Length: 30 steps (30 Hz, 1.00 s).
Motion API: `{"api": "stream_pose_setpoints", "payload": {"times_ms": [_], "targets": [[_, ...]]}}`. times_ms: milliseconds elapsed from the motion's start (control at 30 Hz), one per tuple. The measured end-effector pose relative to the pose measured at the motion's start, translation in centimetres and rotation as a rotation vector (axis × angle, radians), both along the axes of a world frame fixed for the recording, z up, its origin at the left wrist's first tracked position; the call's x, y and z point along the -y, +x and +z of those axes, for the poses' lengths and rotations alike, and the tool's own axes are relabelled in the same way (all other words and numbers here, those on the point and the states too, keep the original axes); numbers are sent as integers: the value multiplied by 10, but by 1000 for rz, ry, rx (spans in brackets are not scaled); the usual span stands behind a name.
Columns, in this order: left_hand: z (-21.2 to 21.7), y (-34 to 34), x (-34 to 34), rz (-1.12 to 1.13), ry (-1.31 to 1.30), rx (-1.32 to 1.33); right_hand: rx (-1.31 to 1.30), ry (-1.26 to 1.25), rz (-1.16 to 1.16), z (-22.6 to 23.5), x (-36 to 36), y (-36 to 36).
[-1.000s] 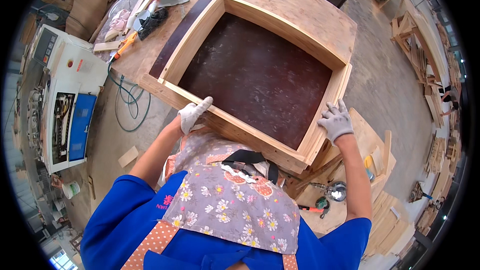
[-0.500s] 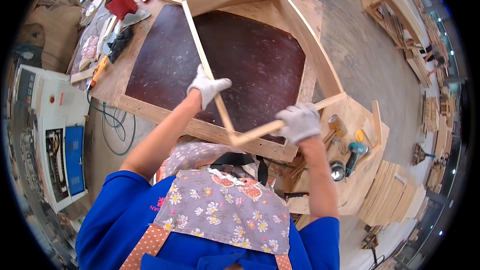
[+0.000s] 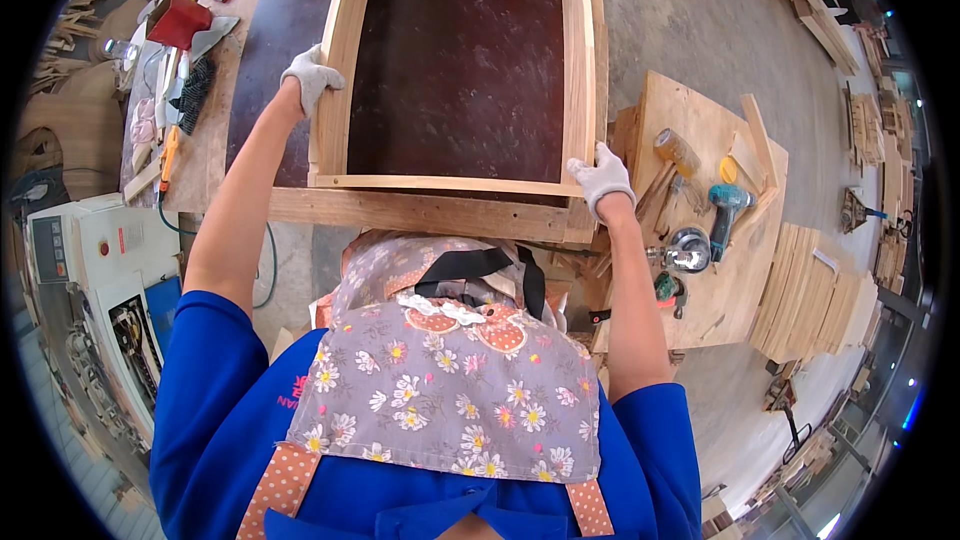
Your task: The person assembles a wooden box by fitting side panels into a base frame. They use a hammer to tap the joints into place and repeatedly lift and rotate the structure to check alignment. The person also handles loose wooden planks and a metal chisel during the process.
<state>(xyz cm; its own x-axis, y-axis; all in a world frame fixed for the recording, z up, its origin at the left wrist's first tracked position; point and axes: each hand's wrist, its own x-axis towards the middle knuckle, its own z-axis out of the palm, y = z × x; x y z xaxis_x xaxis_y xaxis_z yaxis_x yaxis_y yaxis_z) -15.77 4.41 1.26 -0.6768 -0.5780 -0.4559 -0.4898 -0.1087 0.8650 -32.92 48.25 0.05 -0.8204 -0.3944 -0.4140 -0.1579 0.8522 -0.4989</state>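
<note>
A rectangular frame of pale wood (image 3: 448,185) lies on a dark brown board (image 3: 455,75) on the workbench. Its near rail runs close to the bench's front edge. My left hand (image 3: 313,80), in a light grey glove, grips the left side rail, with the thumb over the top and the other fingers partly hidden. At the near right corner, my right hand (image 3: 603,180), gloved too, holds the frame; some of its fingers are hidden behind the wood. The far end of the frame is cut off by the picture's upper rim.
A lower wooden table (image 3: 690,315) on my right carries a mallet (image 3: 677,152), a teal cordless drill (image 3: 729,215) and a lamp-like silver tool (image 3: 686,250). A red container (image 3: 180,20) stands at the bench's far left. Stacked planks (image 3: 800,285) lie farther right; a white machine (image 3: 110,250) stands left.
The frame was raised and tilted askew; now it rests squarely, turned parallel to the bench edge. My left hand has moved left along with its rail, my right hand slightly farther away.
</note>
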Motion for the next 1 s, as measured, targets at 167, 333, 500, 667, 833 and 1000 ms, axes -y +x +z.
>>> {"api": "stream_pose_setpoints", "payload": {"times_ms": [167,333,500,667,833,1000], "targets": [[-1,5,-6,-23,-65,77,19,110,45,33,4,17],[-6,6,-5,-26,-125,98,-24,120,47,33,5,24],[-10,9,-1,-19,-123,100,-37,94,58,32,3,26],[-13,10,-4,-32,-179,115,9,86,55,31,-2,28],[-8,9,-9,-13,-123,103,25,87,19,33,-5,31],[1,7,-23,32,-178,134,44,123,-1,35,-6,31]]}}
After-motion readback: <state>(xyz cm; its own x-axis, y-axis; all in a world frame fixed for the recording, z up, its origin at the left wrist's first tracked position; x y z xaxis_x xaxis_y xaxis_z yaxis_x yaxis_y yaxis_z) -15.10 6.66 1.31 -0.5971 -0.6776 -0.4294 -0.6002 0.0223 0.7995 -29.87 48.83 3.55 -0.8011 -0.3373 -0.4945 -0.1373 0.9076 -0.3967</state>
